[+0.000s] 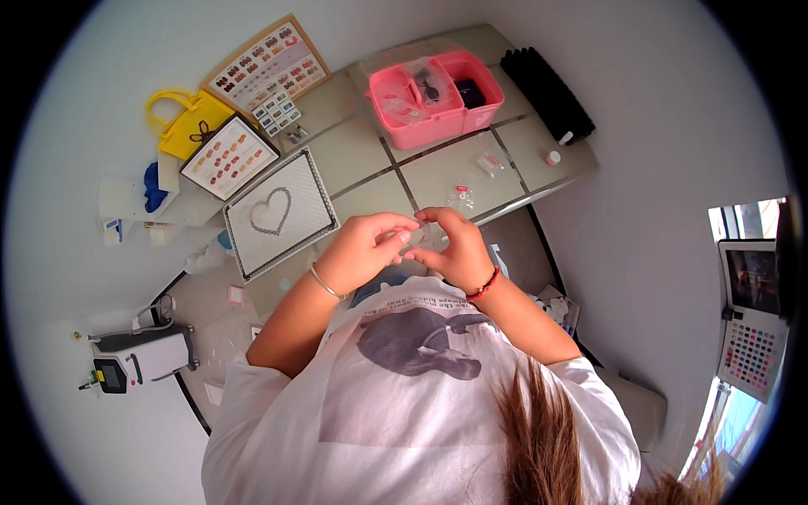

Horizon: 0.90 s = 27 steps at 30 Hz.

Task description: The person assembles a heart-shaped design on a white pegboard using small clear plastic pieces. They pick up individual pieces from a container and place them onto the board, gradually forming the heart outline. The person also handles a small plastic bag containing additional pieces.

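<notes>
Both left hand (364,249) and right hand (461,252) pinch clear plastic (427,236) in front of the pink case (442,132); probably light, slippery; hold edges.

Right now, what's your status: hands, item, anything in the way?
Left hand and right hand together, holding clear item. Item's details unclear. Pink box beyond, out of the way.

The wide camera looks down from the head, over the white shirt (396,412), at the left hand (362,248) and right hand (461,252) nearby, with the bench (438,172) farther off.
</notes>
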Each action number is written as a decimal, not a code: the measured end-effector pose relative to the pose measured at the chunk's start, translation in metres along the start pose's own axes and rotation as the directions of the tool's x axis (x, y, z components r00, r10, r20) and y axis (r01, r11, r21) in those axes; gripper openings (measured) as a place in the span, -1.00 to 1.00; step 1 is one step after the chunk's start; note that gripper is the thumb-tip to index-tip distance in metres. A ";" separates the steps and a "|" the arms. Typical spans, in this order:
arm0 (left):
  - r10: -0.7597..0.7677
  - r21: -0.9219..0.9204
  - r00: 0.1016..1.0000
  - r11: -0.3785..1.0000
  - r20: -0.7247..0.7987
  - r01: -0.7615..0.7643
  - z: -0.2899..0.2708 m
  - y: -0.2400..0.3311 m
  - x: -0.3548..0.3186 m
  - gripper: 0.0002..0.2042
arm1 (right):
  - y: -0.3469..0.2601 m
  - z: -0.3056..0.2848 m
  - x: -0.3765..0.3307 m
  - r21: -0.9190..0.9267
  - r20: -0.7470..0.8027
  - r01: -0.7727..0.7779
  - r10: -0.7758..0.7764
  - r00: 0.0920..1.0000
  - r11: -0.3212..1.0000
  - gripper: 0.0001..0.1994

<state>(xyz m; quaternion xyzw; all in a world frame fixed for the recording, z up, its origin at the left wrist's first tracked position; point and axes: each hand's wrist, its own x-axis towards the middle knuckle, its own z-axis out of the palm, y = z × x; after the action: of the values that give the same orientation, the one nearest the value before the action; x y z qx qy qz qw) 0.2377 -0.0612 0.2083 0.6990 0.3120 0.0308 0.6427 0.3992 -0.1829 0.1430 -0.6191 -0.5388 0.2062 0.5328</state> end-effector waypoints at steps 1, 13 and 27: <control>0.122 0.093 0.991 0.989 -0.049 -0.117 -0.001 -0.006 -0.001 -0.76 | -0.001 0.002 0.001 0.003 -0.006 0.023 -0.023 1.000 1.000 -0.42; 0.206 0.440 0.911 0.897 -0.357 -0.031 -0.048 -0.063 -0.034 -0.78 | -0.026 0.069 0.034 0.049 0.132 0.097 -0.102 0.986 0.994 -0.58; 0.078 0.328 0.930 0.943 -0.360 0.048 -0.156 -0.143 -0.093 -0.77 | -0.054 0.210 0.053 -0.030 0.266 0.080 -0.069 0.962 0.996 -0.59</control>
<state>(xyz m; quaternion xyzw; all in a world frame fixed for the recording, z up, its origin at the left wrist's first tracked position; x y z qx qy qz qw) 0.0370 0.0289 0.1375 0.7811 0.4222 0.1136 0.4458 0.2181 -0.0520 0.1345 -0.5760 -0.6319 0.2560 0.4509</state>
